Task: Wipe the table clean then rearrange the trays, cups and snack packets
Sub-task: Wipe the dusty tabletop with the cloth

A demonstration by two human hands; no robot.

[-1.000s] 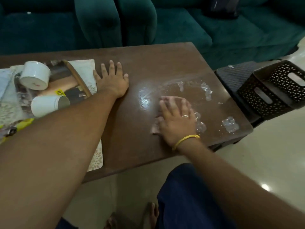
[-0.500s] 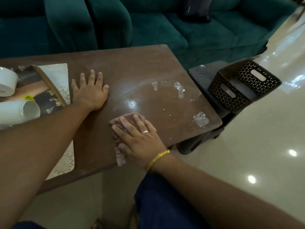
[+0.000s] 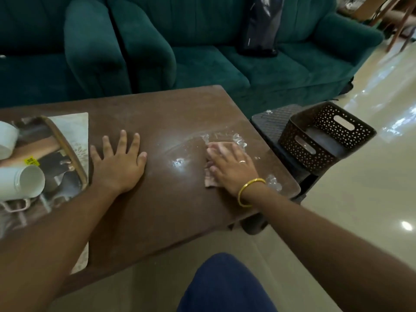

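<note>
My right hand (image 3: 231, 167) presses flat on a pinkish cloth (image 3: 210, 181) on the right part of the brown table (image 3: 162, 206), amid wet streaks and foam patches (image 3: 238, 139). My left hand (image 3: 119, 165) lies flat and spread on the table's middle, holding nothing. To its left sits a wood-rimmed tray (image 3: 67, 149) on a pale patterned mat (image 3: 76, 124). Two white cups lie tipped on the tray, one at the near left (image 3: 22, 183) and one at the far left edge (image 3: 6, 138).
A dark perforated basket (image 3: 324, 140) sits on a black stool (image 3: 274, 118) just off the table's right end. Green sofas (image 3: 202, 52) line the far side, with a dark bag (image 3: 258, 25) on one seat. Glossy floor (image 3: 371, 199) lies to the right.
My right hand has slid the cloth from the table's near edge away and to the right, into the wet patch. My left hand has stayed flat in place.
</note>
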